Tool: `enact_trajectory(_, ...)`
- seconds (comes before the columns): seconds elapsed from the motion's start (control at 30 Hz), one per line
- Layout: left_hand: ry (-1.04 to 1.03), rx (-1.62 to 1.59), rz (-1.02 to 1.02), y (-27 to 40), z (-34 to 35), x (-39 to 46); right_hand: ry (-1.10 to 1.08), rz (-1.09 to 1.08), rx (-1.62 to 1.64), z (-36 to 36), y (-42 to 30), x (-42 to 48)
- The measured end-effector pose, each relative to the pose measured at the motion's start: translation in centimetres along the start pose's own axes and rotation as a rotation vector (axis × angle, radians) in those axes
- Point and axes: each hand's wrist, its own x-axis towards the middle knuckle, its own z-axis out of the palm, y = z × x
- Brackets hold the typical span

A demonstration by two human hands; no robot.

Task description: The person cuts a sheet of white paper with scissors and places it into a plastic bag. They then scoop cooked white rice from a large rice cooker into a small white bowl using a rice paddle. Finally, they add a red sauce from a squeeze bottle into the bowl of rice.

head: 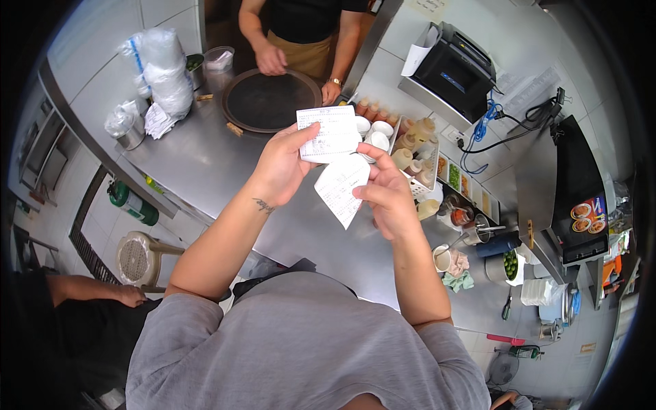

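A white printed paper slip [328, 134] is pinched between the thumb and fingers of my left hand [283, 166], above the stainless steel counter [205, 159]. Just below and to the right of it, a second slip [342, 189] hangs at a tilt, with its right edge in my right hand [387, 197]. The slips overlap or touch near the middle, where my right index finger reaches the corner of the upper one. Both bear writing. Behind the slips stand small white bowls [378, 141] and a white plastic basket of squeeze bottles [423, 187].
A round dark tray [271, 100] lies at the far side, where a co-worker in black stands. Plastic-wrapped stacks [166, 77] stand left; a receipt printer [453, 61] sits on a shelf right. Another person's arm [95, 291] and a plastic stool [136, 259] are at lower left.
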Motion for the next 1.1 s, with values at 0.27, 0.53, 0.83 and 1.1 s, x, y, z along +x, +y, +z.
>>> enact_trajectory(0.27, 0.072, 0.008, 0.109, 0.7, -1.0, -2.9, -0.108, 0.135, 0.058, -0.4, 1.8, -1.2)
enact_trajectory(0.53, 0.365, 0.118, 0.328, 0.4, -2.3, -13.7, -0.316, 0.250, 0.143, -1.2, 3.9, -4.2)
enact_trajectory(0.83, 1.553, 0.524, 1.108, -7.4, -5.9, -32.3, -0.586, 0.446, 0.184, -3.8, 7.1, -9.1)
enact_trajectory(1.1, 1.874, 0.661, 1.136, -11.9, -3.2, -39.0, -0.703, 0.481, 0.184, -5.9, 8.1, -12.1)
